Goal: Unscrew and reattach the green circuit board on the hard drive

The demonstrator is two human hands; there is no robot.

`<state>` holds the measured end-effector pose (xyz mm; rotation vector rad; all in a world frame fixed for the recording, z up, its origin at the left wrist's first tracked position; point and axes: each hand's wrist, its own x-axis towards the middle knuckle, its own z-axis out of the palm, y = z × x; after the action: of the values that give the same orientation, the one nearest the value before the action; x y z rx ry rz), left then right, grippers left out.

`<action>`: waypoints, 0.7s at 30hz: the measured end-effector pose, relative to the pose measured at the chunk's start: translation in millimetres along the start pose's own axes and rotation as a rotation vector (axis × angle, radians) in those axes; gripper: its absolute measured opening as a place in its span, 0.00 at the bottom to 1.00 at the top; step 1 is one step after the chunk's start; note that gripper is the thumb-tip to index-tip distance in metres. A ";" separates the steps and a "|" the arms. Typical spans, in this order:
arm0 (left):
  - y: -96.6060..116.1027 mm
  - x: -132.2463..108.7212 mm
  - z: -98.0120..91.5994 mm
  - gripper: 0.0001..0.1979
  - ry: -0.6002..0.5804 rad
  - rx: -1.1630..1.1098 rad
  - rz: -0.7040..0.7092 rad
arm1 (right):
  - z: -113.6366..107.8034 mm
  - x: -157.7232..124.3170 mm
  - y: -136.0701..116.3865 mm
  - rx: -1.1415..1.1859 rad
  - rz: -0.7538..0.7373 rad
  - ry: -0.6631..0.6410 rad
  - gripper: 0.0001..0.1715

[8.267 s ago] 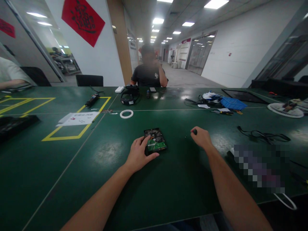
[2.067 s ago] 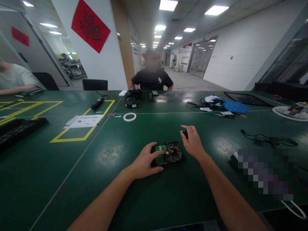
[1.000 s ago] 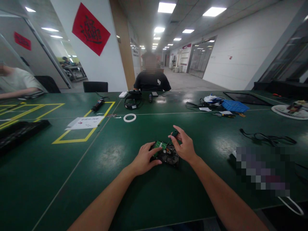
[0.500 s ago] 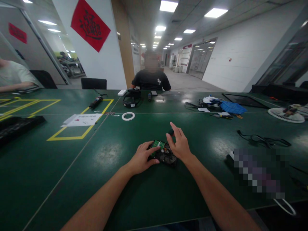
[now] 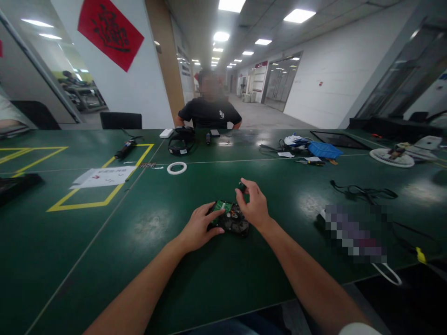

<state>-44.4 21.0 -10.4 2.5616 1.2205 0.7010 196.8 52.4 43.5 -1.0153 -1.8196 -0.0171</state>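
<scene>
A hard drive [image 5: 237,225] with a green circuit board [image 5: 222,205] on its upper left part lies on the green table. My left hand [image 5: 200,225] grips its left side, the index finger resting on the board and the thumb along the near edge. Above the drive's right end, my right hand [image 5: 254,204] pinches the dark handle of a small screwdriver [image 5: 241,187] between thumb and fingers. The screwdriver stands roughly upright over the drive; its tip is too small to make out.
A white ring [image 5: 176,168] and paper sheets [image 5: 104,177] lie to the left. At the right are a cable [image 5: 363,191], a blue tray [image 5: 324,150], a blurred-out long object [image 5: 356,235] and a white fan-like part [image 5: 391,158]. Across the table sits a person [image 5: 211,114] in black.
The head view has turned slightly right, so everything sits further left. My right fingers have closed more around the screwdriver handle. My left hand keeps its place on the hard drive.
</scene>
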 end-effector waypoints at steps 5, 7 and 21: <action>-2.8 -0.2 4.6 0.30 0.015 0.007 -0.001 | -2.4 -1.7 3.3 -0.057 -0.001 -0.040 0.24; -3.8 -0.2 6.1 0.30 0.010 0.019 -0.005 | -1.8 -1.6 3.0 -0.012 -0.035 -0.053 0.28; -8.5 -0.2 9.9 0.30 0.017 0.027 0.015 | 7.7 -1.1 -2.5 0.015 -0.035 -0.052 0.32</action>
<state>-45.2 26.3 -22.3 2.5951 1.2252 0.7154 189.5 53.5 40.0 -0.9816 -1.8816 0.0022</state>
